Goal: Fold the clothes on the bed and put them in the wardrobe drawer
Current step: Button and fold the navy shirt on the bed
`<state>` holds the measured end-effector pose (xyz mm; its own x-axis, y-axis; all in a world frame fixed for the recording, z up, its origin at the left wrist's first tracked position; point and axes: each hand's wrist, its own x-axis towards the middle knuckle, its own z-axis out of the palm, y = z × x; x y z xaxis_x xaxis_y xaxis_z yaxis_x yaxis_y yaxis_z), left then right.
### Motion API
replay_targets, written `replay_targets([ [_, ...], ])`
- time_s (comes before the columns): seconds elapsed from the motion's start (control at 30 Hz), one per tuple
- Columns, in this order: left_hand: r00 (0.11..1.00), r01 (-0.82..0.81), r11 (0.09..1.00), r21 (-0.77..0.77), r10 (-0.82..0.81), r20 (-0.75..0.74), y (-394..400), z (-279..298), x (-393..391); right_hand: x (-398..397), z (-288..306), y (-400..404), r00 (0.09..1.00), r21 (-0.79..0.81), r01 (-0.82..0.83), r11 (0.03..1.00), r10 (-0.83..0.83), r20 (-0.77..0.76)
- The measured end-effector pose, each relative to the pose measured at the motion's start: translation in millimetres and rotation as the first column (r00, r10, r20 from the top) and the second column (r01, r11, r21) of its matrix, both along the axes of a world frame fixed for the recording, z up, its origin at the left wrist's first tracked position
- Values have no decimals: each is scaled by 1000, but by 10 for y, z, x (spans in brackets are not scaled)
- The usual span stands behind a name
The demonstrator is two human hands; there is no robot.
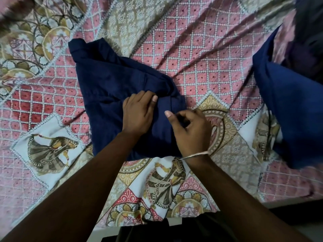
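Head view: no readable writing or labels anywhere. Navy garment, partly folded, flat on patterned bed, long axis running from under both hands up-left. Left hand pressing flat on it, fingers relaxed; right hand beside, pinching its near-right fold. Second blue garment well right of right hand.

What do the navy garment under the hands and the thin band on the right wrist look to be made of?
Navy garment: a soft woven cloth, probably cotton, matte, creasing in soft folds. Wrist band: looks like thin metal, pale and shiny, though it is too fine to be sure.
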<state>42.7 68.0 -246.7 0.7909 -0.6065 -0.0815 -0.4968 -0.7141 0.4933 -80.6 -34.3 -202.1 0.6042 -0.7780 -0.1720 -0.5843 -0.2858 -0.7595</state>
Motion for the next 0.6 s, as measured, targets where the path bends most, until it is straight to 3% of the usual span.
replay_targets([
  [0.2, 995, 17, 994, -108, -28, -95, 64, -2, 8, 275, -97, -66, 984, 148, -119, 982, 136, -114],
  [0.37, 997, -15, 989, -146, 4, -76, 54, -16, 22, 169, -96, -134, 997, -2, 7, 1000, -7, -76],
  [0.5, 999, -20, 991, -132, 15, -37, 23, 19, 6, 178, -89, -92, 994, 126, 48, 991, -34, -104],
  [0.6, 997, 71, 997, -30, -72, -36, 40, 60, 0, 272, -80, -154, 991, 177, -22, 984, 44, -124],
])
